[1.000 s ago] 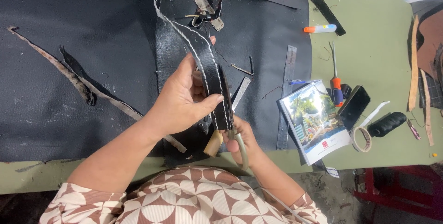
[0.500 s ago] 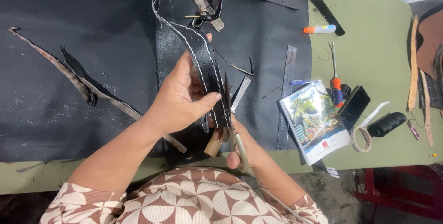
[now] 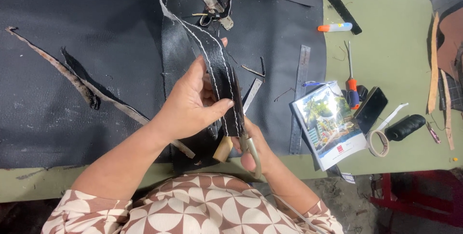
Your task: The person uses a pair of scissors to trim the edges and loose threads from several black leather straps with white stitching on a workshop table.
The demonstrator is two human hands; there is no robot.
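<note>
At the far left a thin scrap strip (image 3: 72,77) of leather lies slanting on the big black leather sheet (image 3: 72,133) that covers most of the green table (image 3: 395,55).

Nearer the middle, the left hand (image 3: 190,101) is raised over the sheet with its fingers curled and its thumb pressed on a black strap (image 3: 217,70) with white stitching along both edges; it grips the strap near the lower end, and the strap runs up and to the left from there, its far end reaching toward the top of the sheet.

Just below and to the right, the right hand (image 3: 255,149) is closed through the handles of a pair of scissors (image 3: 241,118), whose blades stand up along the right edge of the strap, touching it. I cannot tell how far apart the blades are.

Further right, a metal ruler (image 3: 299,99) lies on the sheet's edge. Beside it a booklet (image 3: 330,123) with a picture cover rests on the table, with a screwdriver (image 3: 352,82), a dark phone (image 3: 370,109), a roll of tape (image 3: 378,143) and a spool of black thread (image 3: 405,127) close by. Above them lies a white and orange marker (image 3: 335,27).
</note>
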